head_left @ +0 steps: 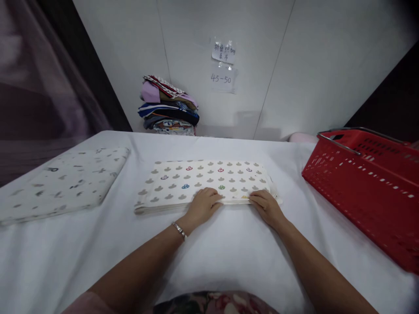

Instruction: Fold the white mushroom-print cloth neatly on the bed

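Note:
A folded white cloth [209, 176] printed with small grey and coloured shapes lies flat in the middle of the white-covered table [229, 253]. My left hand [204, 203] rests palm down on its near edge, a thin bracelet on the wrist. My right hand [266, 205] presses the same near edge toward the cloth's right corner, fingers curled over the fold. Both hands touch the cloth without lifting it.
A second folded patterned cloth [65, 183] lies at the left. A red plastic basket [366, 183] with a metal handle stands at the right. A stack of folded fabrics [168, 107] sits against the back wall, below paper notes [223, 65].

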`<state>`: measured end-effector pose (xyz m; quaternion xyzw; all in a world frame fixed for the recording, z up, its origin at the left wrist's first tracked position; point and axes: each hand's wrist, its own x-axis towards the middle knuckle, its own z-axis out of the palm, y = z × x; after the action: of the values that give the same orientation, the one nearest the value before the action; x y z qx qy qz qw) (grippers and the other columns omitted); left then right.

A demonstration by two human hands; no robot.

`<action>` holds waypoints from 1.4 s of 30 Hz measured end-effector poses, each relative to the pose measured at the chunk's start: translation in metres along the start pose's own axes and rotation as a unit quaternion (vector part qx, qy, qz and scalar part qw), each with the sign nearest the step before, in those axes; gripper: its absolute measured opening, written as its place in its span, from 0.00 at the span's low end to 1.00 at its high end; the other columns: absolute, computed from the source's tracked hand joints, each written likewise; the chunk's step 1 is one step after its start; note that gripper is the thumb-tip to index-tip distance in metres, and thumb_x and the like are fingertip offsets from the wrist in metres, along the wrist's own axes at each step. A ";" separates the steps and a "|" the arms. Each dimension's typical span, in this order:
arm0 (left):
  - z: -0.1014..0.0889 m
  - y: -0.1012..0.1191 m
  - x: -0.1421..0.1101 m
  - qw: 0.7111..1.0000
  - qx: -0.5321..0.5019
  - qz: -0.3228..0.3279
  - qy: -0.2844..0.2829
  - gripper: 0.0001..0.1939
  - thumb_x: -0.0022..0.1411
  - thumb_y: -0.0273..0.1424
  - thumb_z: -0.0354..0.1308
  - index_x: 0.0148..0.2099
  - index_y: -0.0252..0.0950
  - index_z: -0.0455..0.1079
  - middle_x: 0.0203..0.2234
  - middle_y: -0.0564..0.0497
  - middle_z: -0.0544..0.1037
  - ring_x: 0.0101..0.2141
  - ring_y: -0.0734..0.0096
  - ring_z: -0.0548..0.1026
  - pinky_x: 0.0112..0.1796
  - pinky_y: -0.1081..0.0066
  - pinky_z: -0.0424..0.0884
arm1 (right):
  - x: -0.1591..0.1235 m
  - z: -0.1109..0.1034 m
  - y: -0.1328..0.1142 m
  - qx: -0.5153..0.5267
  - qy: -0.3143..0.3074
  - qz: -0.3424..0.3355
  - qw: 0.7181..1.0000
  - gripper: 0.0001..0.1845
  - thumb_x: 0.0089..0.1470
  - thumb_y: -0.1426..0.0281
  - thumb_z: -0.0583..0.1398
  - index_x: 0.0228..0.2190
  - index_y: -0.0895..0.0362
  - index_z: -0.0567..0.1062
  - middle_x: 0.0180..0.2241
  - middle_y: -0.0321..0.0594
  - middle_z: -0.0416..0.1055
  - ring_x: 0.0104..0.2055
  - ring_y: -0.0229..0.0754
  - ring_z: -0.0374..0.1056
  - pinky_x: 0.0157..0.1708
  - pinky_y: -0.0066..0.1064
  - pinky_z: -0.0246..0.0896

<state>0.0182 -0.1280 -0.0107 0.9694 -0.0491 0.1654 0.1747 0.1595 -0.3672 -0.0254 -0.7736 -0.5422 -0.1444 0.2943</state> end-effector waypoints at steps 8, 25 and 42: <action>0.001 0.000 0.002 1.000 -0.007 -0.020 0.006 0.12 0.65 0.36 0.47 0.40 0.40 0.71 0.35 0.51 0.72 0.38 0.68 0.66 0.39 0.66 0.62 | 0.003 0.000 0.001 -0.021 -0.035 -0.009 0.999 0.12 0.59 0.68 0.52 0.41 0.54 0.74 0.40 0.45 0.71 0.42 0.45 0.65 0.40 0.40 0.62; 0.005 0.004 0.003 0.999 0.029 -0.010 0.030 0.15 0.66 0.34 0.43 0.36 0.37 0.70 0.33 0.50 0.71 0.36 0.69 0.66 0.37 0.66 0.61 | 0.002 -0.002 -0.005 -0.043 -0.022 -0.014 0.999 0.12 0.60 0.70 0.51 0.40 0.54 0.73 0.38 0.45 0.72 0.41 0.45 0.66 0.39 0.39 0.61; 0.007 0.004 0.005 0.999 0.051 0.007 0.014 0.14 0.65 0.35 0.45 0.42 0.37 0.70 0.35 0.48 0.72 0.38 0.66 0.66 0.38 0.64 0.62 | 0.001 0.000 -0.002 -0.052 -0.030 -0.018 0.998 0.11 0.59 0.70 0.53 0.42 0.54 0.72 0.39 0.44 0.71 0.42 0.44 0.65 0.40 0.38 0.59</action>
<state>0.0245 -0.1348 -0.0136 0.9743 -0.0447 0.1820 0.1249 0.1577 -0.3660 -0.0243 -0.7818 -0.5565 -0.1545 0.2350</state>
